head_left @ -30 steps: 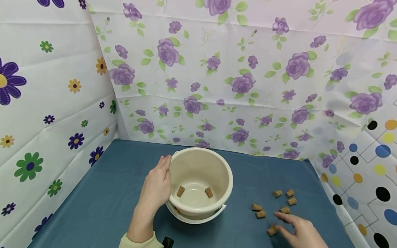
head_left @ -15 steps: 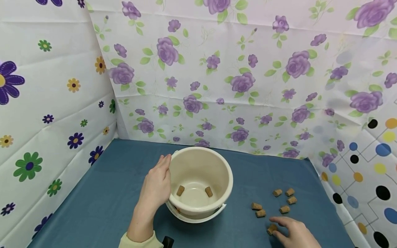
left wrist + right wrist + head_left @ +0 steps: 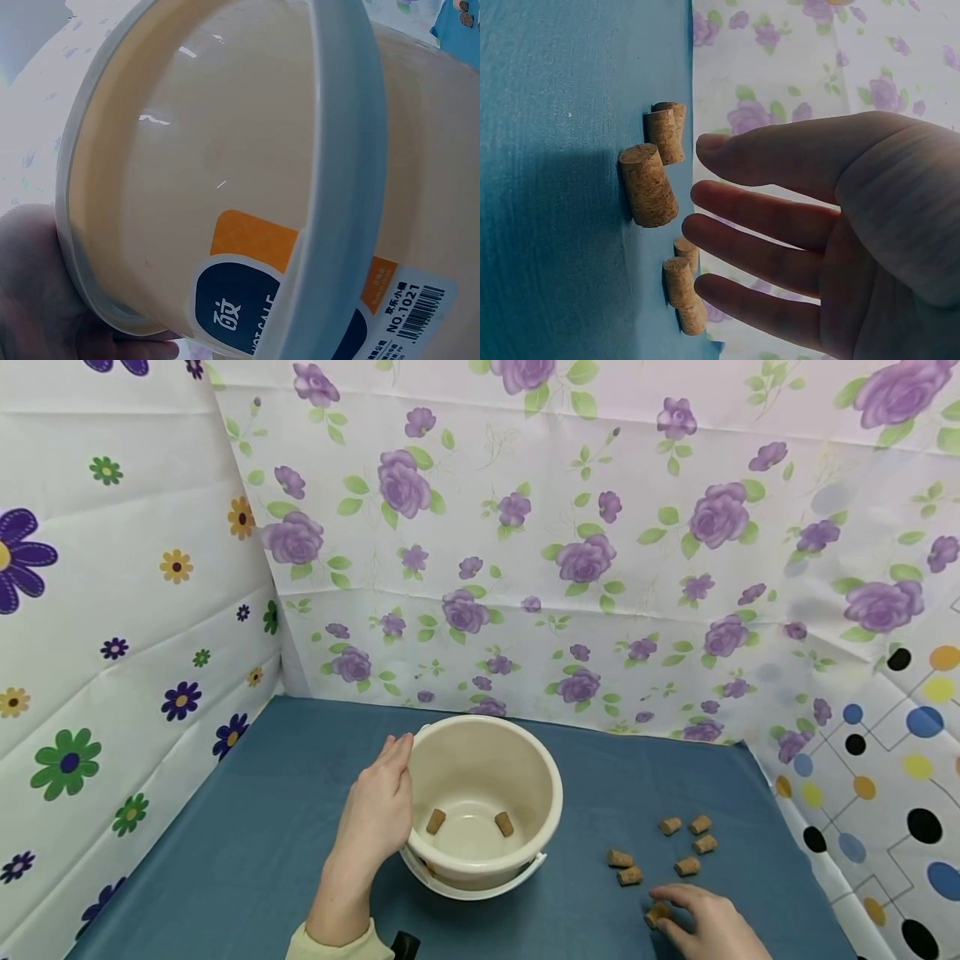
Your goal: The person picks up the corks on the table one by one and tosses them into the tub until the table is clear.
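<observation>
My left hand (image 3: 377, 806) rests against the left side of a cream plastic bucket (image 3: 557, 810), its fingers straight and together near the rim. In the left wrist view, the bucket's outside (image 3: 210, 172) shows, with a pale handle across it. Two corks, one at the left (image 3: 436, 822) and one at the right (image 3: 504, 824), lie inside on the bottom. At the front right, my right hand (image 3: 716, 922) reaches over a single cork (image 3: 657, 914), thumb and fingers spread around it. The right wrist view shows that nearest cork (image 3: 649, 186) just off the fingertips, not gripped.
Several loose corks lie right of the bucket, among them a near pair (image 3: 625, 867) and a farther group (image 3: 701, 835). A blue cloth (image 3: 300, 777) covers the table. Flowered sheets (image 3: 480, 527) stand behind and at the sides. A small black object (image 3: 406, 945) shows beside the left sleeve.
My right hand has moved slightly left, its thumb and fingers coming around the near cork. The left hand and the bucket have stayed in place.
</observation>
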The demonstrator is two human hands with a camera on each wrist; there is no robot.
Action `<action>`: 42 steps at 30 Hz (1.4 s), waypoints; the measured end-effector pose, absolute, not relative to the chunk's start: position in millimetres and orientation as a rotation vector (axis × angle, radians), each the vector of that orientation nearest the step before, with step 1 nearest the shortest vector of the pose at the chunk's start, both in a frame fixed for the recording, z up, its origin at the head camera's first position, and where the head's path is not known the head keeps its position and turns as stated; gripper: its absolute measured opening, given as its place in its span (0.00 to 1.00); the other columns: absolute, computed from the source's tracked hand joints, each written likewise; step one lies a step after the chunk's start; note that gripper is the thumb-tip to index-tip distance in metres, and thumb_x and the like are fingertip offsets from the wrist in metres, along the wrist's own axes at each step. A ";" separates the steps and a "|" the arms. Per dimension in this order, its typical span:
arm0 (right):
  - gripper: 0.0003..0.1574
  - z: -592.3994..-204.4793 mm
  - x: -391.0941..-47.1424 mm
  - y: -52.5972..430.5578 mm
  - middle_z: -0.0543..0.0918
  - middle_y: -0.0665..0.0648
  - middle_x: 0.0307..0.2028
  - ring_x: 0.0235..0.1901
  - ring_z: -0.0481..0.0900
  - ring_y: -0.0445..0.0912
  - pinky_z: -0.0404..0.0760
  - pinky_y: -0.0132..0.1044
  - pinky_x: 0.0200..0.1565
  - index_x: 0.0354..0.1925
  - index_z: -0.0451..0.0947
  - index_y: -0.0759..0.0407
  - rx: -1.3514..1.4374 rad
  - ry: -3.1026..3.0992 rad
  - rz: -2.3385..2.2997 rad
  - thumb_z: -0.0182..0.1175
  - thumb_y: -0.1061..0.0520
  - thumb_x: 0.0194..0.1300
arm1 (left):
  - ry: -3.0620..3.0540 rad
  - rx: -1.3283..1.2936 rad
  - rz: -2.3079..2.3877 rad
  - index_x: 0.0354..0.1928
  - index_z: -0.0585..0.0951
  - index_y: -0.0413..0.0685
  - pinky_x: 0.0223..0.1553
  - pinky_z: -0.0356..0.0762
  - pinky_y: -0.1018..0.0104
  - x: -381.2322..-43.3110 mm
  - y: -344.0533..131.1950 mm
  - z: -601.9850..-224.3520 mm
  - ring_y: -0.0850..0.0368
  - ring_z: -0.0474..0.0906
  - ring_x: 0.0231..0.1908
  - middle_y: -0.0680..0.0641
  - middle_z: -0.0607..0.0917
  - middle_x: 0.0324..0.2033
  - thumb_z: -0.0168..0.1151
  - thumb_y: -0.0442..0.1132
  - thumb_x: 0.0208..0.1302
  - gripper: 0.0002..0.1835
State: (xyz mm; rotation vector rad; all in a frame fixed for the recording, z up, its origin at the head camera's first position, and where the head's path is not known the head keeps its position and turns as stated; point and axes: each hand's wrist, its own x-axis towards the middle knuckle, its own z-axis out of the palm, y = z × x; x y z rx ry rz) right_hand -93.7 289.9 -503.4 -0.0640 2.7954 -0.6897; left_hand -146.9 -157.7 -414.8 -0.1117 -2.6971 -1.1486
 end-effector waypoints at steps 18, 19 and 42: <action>0.20 -510.2 -95.7 295.8 0.89 0.53 0.45 0.44 0.87 0.53 0.89 0.53 0.47 0.50 0.89 0.57 -0.020 2.797 -0.600 0.81 0.58 0.58 | -2.677 -0.126 -1.159 0.81 0.65 0.38 0.79 0.56 0.39 -146.7 -156.9 -416.5 0.43 0.56 0.81 0.40 0.67 0.79 0.40 0.36 0.88 0.26; 0.21 -510.8 -96.0 296.2 0.89 0.53 0.45 0.44 0.87 0.53 0.89 0.53 0.47 0.50 0.89 0.57 -0.015 2.796 -0.599 0.81 0.58 0.58 | -2.672 -0.129 -1.162 0.81 0.66 0.38 0.79 0.56 0.39 -146.6 -156.8 -416.4 0.42 0.56 0.81 0.40 0.67 0.79 0.40 0.36 0.87 0.26; 0.21 -520.0 -96.8 298.0 0.88 0.54 0.45 0.43 0.87 0.53 0.89 0.54 0.46 0.51 0.89 0.57 -0.004 2.778 -0.560 0.80 0.57 0.60 | -2.685 -0.100 -1.226 0.83 0.61 0.39 0.80 0.52 0.39 -145.6 -157.5 -415.4 0.44 0.51 0.82 0.40 0.63 0.81 0.36 0.41 0.89 0.28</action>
